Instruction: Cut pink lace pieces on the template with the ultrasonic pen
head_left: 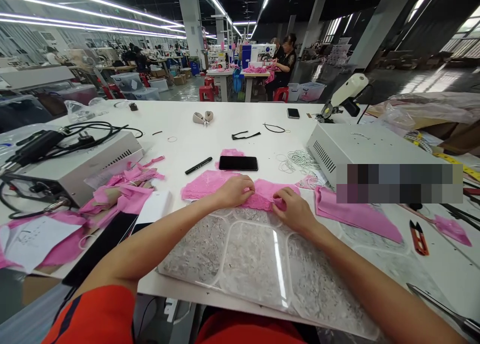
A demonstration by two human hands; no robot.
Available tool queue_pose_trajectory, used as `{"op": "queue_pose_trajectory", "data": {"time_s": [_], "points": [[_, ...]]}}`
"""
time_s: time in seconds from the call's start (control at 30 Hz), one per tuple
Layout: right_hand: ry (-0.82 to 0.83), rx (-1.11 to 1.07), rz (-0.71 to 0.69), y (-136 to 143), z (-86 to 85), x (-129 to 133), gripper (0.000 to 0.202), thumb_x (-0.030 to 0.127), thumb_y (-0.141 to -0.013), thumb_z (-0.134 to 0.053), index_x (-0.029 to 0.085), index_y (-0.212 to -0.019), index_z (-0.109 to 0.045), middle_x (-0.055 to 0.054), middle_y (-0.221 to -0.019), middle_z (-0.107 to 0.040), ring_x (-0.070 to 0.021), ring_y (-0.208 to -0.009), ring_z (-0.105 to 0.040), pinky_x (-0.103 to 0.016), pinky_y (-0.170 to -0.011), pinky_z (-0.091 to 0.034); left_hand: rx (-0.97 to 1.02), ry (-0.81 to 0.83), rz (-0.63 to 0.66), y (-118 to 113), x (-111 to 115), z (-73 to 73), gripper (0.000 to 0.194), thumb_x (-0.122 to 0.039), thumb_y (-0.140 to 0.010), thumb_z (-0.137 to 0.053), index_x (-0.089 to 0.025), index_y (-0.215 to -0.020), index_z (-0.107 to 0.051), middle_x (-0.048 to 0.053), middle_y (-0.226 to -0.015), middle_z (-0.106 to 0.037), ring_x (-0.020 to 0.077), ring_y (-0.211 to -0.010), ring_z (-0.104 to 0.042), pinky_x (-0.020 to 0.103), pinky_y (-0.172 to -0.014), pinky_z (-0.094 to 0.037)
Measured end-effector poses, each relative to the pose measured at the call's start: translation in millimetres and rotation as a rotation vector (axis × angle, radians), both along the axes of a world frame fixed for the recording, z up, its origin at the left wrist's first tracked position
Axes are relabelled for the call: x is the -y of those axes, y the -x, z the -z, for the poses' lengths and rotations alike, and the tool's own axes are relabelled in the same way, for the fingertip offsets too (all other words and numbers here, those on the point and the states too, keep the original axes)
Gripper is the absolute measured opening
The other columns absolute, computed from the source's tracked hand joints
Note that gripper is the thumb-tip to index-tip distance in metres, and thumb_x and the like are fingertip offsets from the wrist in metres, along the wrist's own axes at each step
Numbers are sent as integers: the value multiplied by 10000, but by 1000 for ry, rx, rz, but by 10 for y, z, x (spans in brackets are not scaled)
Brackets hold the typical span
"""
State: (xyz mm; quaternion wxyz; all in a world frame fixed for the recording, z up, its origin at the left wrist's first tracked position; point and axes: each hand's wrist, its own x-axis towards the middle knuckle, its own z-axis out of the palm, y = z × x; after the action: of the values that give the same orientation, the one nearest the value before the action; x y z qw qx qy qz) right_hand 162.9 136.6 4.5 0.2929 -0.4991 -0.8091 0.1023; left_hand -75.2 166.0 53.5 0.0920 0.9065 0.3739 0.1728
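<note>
A pink lace-edged fabric piece (258,189) lies spread across the far edge of a clear, stone-patterned mat (255,259). My left hand (236,190) rests on its middle, thumb and fingers closed on the cloth. At the piece's right part, my right hand (293,208) pinches the lower edge between thumb and fingertips. Just beyond the fabric lies a black phone (238,163), partly over another bit of pink lace (230,153). A black pen (198,165) is to the phone's left. Folded pink fabric (356,214) lies right of my right hand.
Grey metal boxes stand left (82,164) and right (348,146). Orange thread snips (418,238) and metal tweezers (438,304) lie at right. Pink scraps (123,191) pile at left. A white cutting machine (347,96) stands far right. Beyond the table, a person (287,64) sits sewing.
</note>
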Motion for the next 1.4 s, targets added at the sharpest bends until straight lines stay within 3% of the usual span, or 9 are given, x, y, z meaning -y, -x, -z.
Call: {"op": "queue_pose_trajectory", "data": {"time_s": [0.23,0.43,0.57,0.63,0.73,0.83,0.97,1.13,1.4], "points": [[-162,101,-45,-163,21,342,227,127,-841,-503,219,-938,-687,-95,-942,-701,-224,-875,-653,-337,-725,-537,-11,-43,94,338,502,27,196,-166,-955,-489,-162,-854,-657,104,-1116,-695,224,-1070,-622,390,-967,-474],[-260,142,-351,-14,15,978,349,37,-841,-462,199,-1075,-665,-92,-937,-716,-187,-820,-670,-296,-696,-570,-174,-57,165,823,1142,82,212,-153,-971,-465,-178,-835,-626,95,-1143,-675,228,-1148,-584,386,-998,-428],[-153,84,-556,105,-109,1085,311,97,-875,-499,224,-1112,-653,-75,-914,-712,-173,-791,-663,-289,-663,-567,-214,23,170,996,1302,-31,190,-160,-933,-524,-184,-779,-632,80,-1097,-670,211,-1047,-609,381,-995,-411],[-103,41,-540,128,-151,958,256,153,-901,-499,234,-1074,-669,-75,-918,-711,-169,-793,-671,-289,-666,-571,-206,14,148,956,1250,-75,186,-168,-938,-530,-187,-804,-657,71,-1058,-677,197,-986,-617,362,-945,-421],[-83,58,-331,160,-147,617,232,193,-913,-481,232,-1007,-690,-76,-939,-717,-174,-809,-684,-294,-682,-571,-221,-52,78,708,1030,-65,186,-176,-960,-521,-184,-882,-690,61,-1002,-686,189,-947,-617,339,-878,-427],[-98,146,-196,220,-93,284,216,215,-875,-530,219,-1014,-696,-91,-998,-718,-214,-889,-676,-305,-663,-542,-260,-84,17,341,719,27,111,-168,-917,-591,-164,-916,-702,78,-1023,-687,215,-990,-611,350,-878,-416],[-95,190,-164,271,-10,67,152,236,-867,-556,223,-886,-706,-84,-924,-720,-216,-857,-644,-292,-634,-486,-280,-102,-24,-7,369,191,113,-138,-891,-600,-148,-864,-709,115,-992,-689,245,-987,-605,377,-880,-393],[-49,148,-140,240,39,20,198,236,-885,-523,223,-842,-716,-68,-902,-730,-202,-837,-642,-303,-681,-479,-287,-64,-58,-57,231,269,176,-131,-904,-566,-141,-832,-726,117,-974,-698,237,-948,-615,375,-851,-385],[56,35,-143,209,-11,-53,210,259,-867,-527,222,-809,-725,-39,-823,-725,-164,-686,-634,-293,-610,-467,-221,14,-98,-12,220,148,253,-165,-927,-512,-173,-868,-758,68,-970,-718,202,-889,-639,330,-792,-428]]}}
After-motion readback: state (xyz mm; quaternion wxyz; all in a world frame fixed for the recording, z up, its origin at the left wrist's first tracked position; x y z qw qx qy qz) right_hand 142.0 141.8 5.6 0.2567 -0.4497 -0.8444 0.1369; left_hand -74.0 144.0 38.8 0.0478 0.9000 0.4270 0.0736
